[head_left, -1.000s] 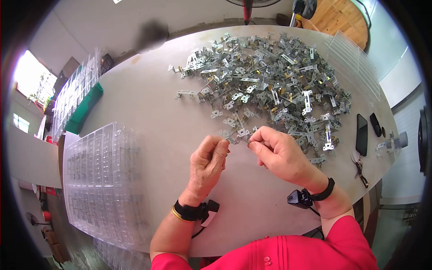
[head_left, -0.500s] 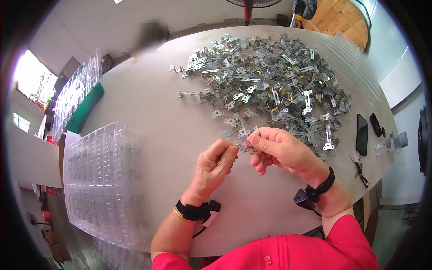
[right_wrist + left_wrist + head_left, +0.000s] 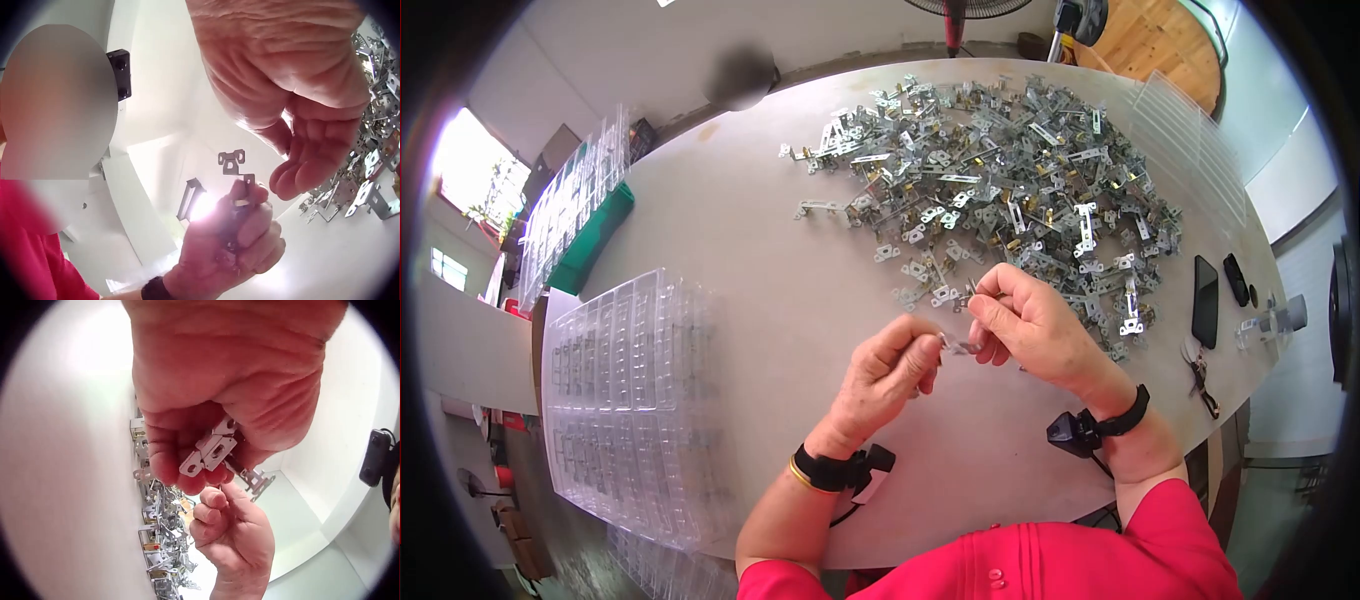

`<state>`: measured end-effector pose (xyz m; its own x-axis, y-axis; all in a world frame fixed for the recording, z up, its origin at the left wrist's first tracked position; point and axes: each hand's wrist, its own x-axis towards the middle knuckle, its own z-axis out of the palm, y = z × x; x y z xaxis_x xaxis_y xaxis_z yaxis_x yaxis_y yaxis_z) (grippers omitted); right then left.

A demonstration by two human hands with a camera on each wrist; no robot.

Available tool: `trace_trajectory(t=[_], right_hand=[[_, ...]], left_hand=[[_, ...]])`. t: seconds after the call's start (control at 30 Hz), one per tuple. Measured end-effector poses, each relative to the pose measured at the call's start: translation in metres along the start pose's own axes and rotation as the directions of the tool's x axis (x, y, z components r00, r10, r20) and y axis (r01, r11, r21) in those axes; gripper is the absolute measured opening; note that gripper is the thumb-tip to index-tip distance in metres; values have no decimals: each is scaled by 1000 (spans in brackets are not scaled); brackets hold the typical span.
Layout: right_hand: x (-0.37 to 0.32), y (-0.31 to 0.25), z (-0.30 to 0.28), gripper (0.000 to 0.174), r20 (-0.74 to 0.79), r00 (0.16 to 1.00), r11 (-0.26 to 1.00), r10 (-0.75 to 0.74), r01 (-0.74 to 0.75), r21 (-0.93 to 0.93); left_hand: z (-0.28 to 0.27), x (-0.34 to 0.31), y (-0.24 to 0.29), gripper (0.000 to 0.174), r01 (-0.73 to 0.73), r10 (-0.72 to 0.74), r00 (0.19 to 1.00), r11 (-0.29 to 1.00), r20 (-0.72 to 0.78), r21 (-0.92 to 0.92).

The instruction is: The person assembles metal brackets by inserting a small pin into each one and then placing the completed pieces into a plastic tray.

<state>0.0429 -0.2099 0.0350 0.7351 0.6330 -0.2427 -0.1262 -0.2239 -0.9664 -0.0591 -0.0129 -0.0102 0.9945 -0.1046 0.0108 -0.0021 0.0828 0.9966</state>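
My left hand (image 3: 887,370) pinches a small silver metal bracket (image 3: 215,453) with holes in its plates, its fingers curled round it. One end of the bracket sticks out past the fingertips, toward the right hand, and looks blurred in the head view. Just to the right, my right hand (image 3: 1035,325) has its thumb and fingertips together on a thin metal rod (image 3: 971,288), mostly hidden by the fingers. Both hands are above the table near the front of a large pile of similar metal brackets (image 3: 1000,180).
Clear plastic trays (image 3: 630,400) lie stacked at the left. More trays stand by a green bin (image 3: 595,240) at the far left. On the right are a black phone (image 3: 1205,300), pliers (image 3: 1200,380) and a clear bottle (image 3: 1270,322). A clear tray (image 3: 1190,140) lies behind the pile.
My left hand has moved right with the bracket. The right hand came in to the bracket half a second ago and is now slightly farther up and right, its fingertips still together.
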Motion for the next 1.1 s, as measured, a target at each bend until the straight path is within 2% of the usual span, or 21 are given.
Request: trace_trajectory(t=[0.07, 0.13, 0.2, 0.37, 0.43, 0.53, 0.7, 0.8, 0.87, 0.97, 1.1], right_hand=[[-2, -4, 0, 18, 20, 1000, 1000, 24, -23, -10], [-4, -4, 3, 17, 35, 998, 998, 52, -51, -22], [-5, 0, 10, 15, 112, 993, 998, 23, -31, 63], [-1, 18, 30, 15, 177, 984, 993, 23, -44, 112], [-1, 25, 36, 15, 181, 983, 992, 0, -23, 124], [-1, 30, 43, 14, 162, 986, 988, -42, 17, 151], [1, 27, 44, 10, 96, 992, 973, -80, 57, 223], [1, 23, 39, 8, 55, 985, 956, -161, 142, 255], [1, 22, 36, 9, -6, 976, 957, -217, 214, 197], [2, 24, 35, 10, -27, 961, 934, -274, 273, 233], [-2, 21, 36, 11, -10, 970, 962, -243, 242, 125]], left_hand=[[-3, 2, -5, 24, -35, 20, 991, 994, -133, -106], [-5, 4, -5, 28, -14, -7, 989, 990, -145, -143], [-7, 8, -8, 30, -93, 42, 982, 956, -186, -279], [-9, 9, -6, 30, -56, -43, 976, 900, -215, -432], [-8, 12, -13, 28, -222, 121, 966, 835, -227, -503], [-8, 11, -14, 28, -209, 70, 963, 807, -261, -552], [-9, 13, -17, 26, -238, 103, 956, 816, -273, -527], [-6, 15, -16, 24, -267, 131, 950, 813, -285, -517], [-6, 15, -15, 23, -275, 137, 948, 807, -287, -523], [-8, 13, -17, 23, -276, 125, 941, 823, -315, -497], [-12, 13, -22, 21, -286, 88, 920, 816, -382, -502]])
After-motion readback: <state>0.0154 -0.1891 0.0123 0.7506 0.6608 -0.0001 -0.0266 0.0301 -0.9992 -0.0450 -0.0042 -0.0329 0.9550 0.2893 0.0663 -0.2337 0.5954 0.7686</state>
